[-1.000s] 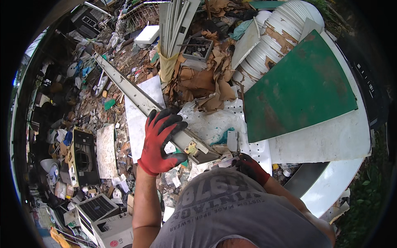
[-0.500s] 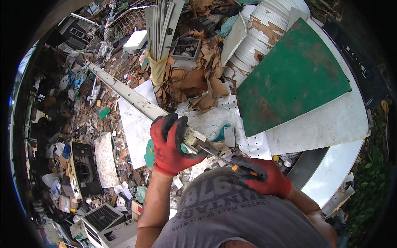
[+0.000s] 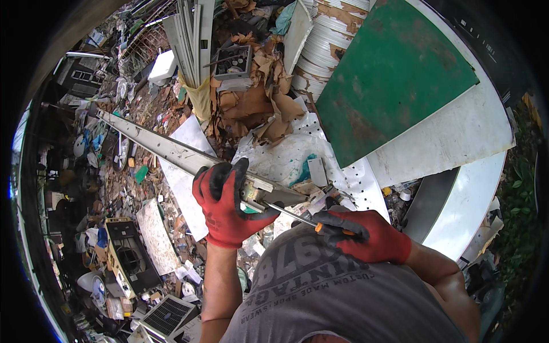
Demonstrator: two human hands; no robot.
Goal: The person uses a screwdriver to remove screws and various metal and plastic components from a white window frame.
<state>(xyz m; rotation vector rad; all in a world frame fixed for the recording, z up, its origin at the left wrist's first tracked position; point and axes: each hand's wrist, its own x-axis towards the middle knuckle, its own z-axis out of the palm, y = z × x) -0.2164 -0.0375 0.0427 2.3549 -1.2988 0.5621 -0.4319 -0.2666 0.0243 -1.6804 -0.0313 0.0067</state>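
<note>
My left hand (image 3: 222,207), in a red glove with black fingertips, is wrapped around the near end of a long, off-white metal channel (image 3: 157,141). The channel slants away to the far left, and an open, dirty end shows by my thumb. My right hand (image 3: 366,233), gloved alike, is closed on the black and orange handle of a screwdriver (image 3: 293,215). Its thin shaft points left, with the tip at the channel's end beside my left thumb. Whether the tip sits inside a slot or only touches the metal, I cannot tell.
Scrap covers the ground. A green panel (image 3: 394,86) lies on white sheets at right, near a ribbed white roll (image 3: 326,48). Upright metal strips (image 3: 189,43) stand in a yellowish bag (image 3: 198,100). A grey box of small parts (image 3: 233,62) and an appliance frame (image 3: 131,257) lie around.
The view has shifted a little, and the channel with both hands sits slightly differently in it. The screwdriver's tip stays at the channel's end; both grips are unchanged.
</note>
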